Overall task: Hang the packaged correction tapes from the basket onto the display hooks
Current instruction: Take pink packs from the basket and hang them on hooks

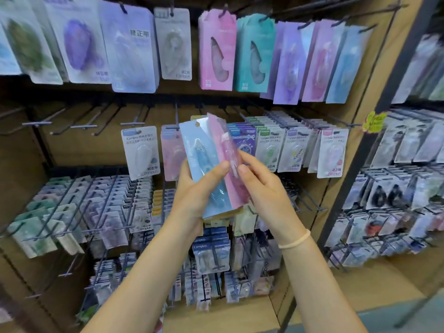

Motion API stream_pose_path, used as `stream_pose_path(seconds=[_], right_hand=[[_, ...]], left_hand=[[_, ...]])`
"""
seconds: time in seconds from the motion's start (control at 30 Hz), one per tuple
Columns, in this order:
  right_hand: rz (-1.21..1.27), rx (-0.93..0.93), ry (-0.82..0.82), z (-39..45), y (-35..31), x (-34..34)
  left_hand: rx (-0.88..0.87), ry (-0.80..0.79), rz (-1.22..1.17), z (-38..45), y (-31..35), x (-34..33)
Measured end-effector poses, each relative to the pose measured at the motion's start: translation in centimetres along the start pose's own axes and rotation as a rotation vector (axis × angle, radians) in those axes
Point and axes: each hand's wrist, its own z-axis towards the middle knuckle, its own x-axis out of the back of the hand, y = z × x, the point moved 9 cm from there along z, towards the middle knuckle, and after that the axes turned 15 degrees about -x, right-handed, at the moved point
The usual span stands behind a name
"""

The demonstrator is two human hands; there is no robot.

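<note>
We're up close against a tan cardboard-coloured display wall (312,212) hung with rows of dark metal display hooks (86,121) — some bare on the upper left, most loaded with carded stationery. A dark metal upright post (367,145) splits this bay from the next, and a yellow handwritten tag (374,121) sits beside it, too blurred for us to read.

Our left hand (192,188) grips a fanned stack of slim carded correction tape packs, thumb pressed flat across the front of the pale blue pack (199,159), the other fingers wrapped behind. Just beyond that thumb tip, the right hand (262,183) pinches the edge of the pink clear-fronted pack (228,152) between thumb and forefinger, peeling it away from the blue one; its remaining fingers are hidden behind the stack. A cream hair band (294,240) circles the right wrist.

Behind the fingertips, white cards (141,152) on the middle row read "Campus" with Chinese characters for correction tape. Above the hands hang larger pastel cards (216,49) — pink, teal, lilac — and below the wrists, blue-topped boxes (209,246) marked "Campus".
</note>
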Motion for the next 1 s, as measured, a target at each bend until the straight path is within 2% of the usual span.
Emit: stream_pose_path(seconds=[0.2,0.43,0.6,0.77,1.0], right_hand=[[0.027,0.136,0.191,-0.4,-3.5,6.3],[0.066,0.222,0.138,1.3,-4.9,10.6],[0.036,0.295,0.34,3.9,-5.6,15.8],[-0.046,0.293,0.52,7.0,-7.9,20.5],[-0.111,0.313,0.515,10.9,-9.7,23.0]], left_hand=[[-0.129,-0.066,0.066,3.5,2.6,-6.1],[-0.231,-0.139,0.122,7.1,4.4,-12.6],[-0.251,-0.118,0.182,9.6,4.3,-14.0],[-0.249,-0.083,0.197,11.4,3.5,-15.1],[-0.245,-0.077,0.235,12.4,2.6,-17.1]])
